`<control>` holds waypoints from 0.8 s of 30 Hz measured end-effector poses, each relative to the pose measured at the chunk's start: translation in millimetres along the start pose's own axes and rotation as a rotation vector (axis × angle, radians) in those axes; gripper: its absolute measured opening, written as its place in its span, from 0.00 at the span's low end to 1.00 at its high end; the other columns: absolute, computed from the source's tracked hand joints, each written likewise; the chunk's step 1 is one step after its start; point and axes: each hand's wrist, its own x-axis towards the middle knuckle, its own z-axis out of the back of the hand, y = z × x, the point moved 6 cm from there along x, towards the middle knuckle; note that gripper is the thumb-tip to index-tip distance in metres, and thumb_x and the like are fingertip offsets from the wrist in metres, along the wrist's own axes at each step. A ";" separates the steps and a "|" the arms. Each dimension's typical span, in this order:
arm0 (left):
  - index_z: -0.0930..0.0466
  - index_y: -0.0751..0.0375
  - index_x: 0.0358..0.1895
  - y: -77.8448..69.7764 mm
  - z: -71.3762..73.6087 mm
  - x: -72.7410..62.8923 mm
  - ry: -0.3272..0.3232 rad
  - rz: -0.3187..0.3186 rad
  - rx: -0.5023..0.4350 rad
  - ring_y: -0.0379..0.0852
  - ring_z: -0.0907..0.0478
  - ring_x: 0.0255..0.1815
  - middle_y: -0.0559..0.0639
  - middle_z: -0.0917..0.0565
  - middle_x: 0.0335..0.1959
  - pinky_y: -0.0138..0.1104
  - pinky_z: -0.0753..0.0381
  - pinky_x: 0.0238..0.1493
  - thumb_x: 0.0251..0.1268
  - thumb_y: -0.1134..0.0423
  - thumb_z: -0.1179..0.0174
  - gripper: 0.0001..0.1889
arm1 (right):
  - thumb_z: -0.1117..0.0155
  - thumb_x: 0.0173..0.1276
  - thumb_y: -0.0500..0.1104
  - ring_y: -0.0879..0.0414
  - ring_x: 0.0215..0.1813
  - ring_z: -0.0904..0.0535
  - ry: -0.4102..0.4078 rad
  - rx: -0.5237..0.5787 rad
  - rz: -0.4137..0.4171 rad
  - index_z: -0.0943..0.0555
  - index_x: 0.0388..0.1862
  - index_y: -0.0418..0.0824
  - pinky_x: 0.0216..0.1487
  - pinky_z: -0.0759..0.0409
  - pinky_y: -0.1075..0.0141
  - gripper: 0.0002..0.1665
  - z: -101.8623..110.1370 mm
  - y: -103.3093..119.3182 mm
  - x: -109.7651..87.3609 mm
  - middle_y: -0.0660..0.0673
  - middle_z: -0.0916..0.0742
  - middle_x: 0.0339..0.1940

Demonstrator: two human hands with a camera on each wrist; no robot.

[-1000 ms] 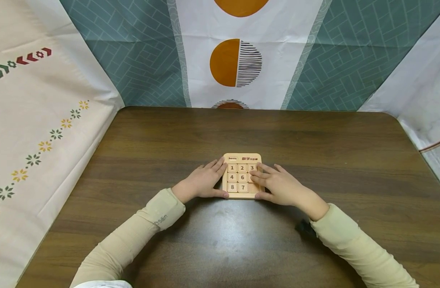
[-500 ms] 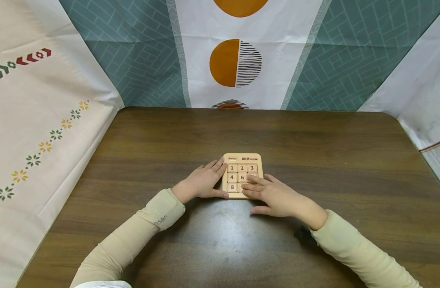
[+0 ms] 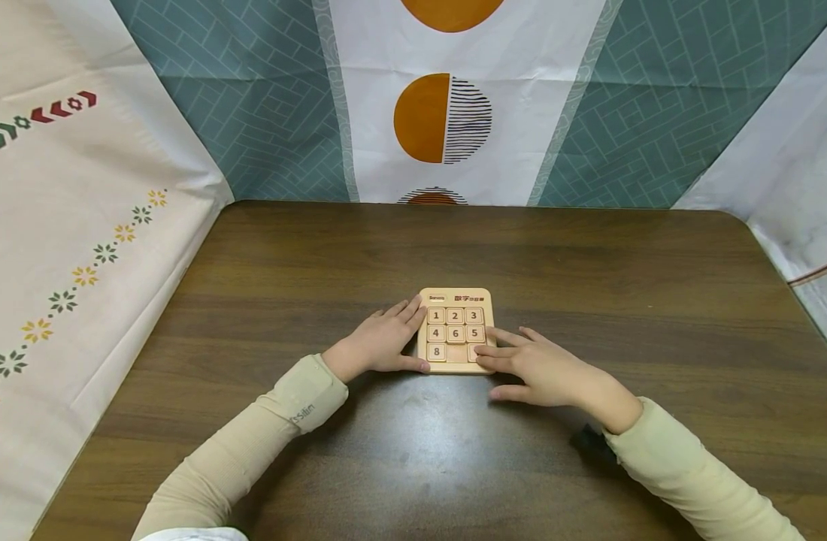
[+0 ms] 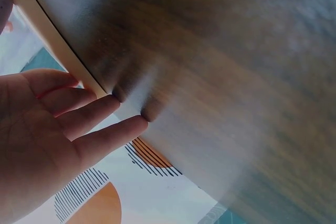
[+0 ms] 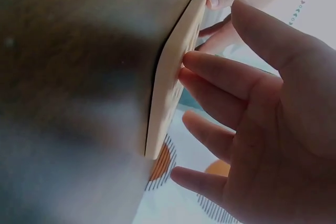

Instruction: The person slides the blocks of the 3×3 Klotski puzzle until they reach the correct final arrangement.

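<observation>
A pale wooden number slide puzzle (image 3: 455, 293) lies flat on the table, its rows reading 1 2 3, then 4 6 5. In the bottom row are the 8 tile (image 3: 437, 352), a bare slot in the middle, and a tile (image 3: 474, 352) at the right, its number covered by a fingertip. My left hand (image 3: 383, 342) steadies the puzzle's left edge with straight fingers, thumb at the near corner. Straight fingers of my right hand (image 3: 542, 368) reach over the right edge, fingertips on the bottom right tile; the thumb is off the board. The right wrist view shows two right fingertips (image 5: 191, 61) at the board's top.
The brown wooden table (image 3: 386, 248) surrounds the puzzle on all sides. A patterned cloth (image 3: 278, 113) hangs behind its far edge, and a pale cloth with flower motifs (image 3: 82, 300) runs along the left side.
My right fingertips have gone from the 5 tile down to the 7 tile and then right, sliding it into the bottom right slot. The left hand has stayed put.
</observation>
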 end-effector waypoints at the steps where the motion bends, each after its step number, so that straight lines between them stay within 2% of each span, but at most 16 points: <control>1: 0.51 0.66 0.70 0.2 -0.1 0.0 0.001 0.002 0.002 0.57 0.50 0.69 0.60 0.54 0.72 0.50 0.40 0.60 0.52 0.30 0.49 0.51 | 0.42 0.62 0.56 0.44 0.69 0.44 -0.004 -0.001 0.002 0.27 0.60 0.39 0.60 0.46 0.38 0.32 0.6 -0.1 0.6 0.46 0.28 0.64; 7: 0.52 0.65 0.71 0.5 -0.4 0.1 0.017 0.016 0.010 0.56 0.50 0.70 0.59 0.55 0.72 0.50 0.39 0.60 0.52 0.30 0.50 0.51 | 0.42 0.63 0.57 0.44 0.69 0.44 -0.043 -0.010 0.017 0.32 0.65 0.41 0.60 0.45 0.39 0.35 2.0 2.0 13.7 0.44 0.30 0.65; 12: 0.52 0.65 0.71 -0.1 -0.9 0.1 0.018 0.014 0.009 0.56 0.50 0.69 0.59 0.55 0.72 0.50 0.39 0.60 0.52 0.30 0.50 0.51 | 0.44 0.64 0.57 0.46 0.71 0.48 -0.004 0.011 -0.007 0.36 0.68 0.40 0.60 0.47 0.39 0.38 -4.0 3.4 23.8 0.45 0.34 0.69; 24: 0.51 0.65 0.70 0.3 -0.5 0.3 0.011 0.010 0.010 0.56 0.49 0.69 0.59 0.54 0.72 0.50 0.38 0.60 0.53 0.30 0.50 0.51 | 0.43 0.63 0.57 0.44 0.71 0.48 0.013 0.000 0.008 0.34 0.66 0.38 0.59 0.46 0.37 0.37 -8.1 11.4 20.4 0.42 0.34 0.68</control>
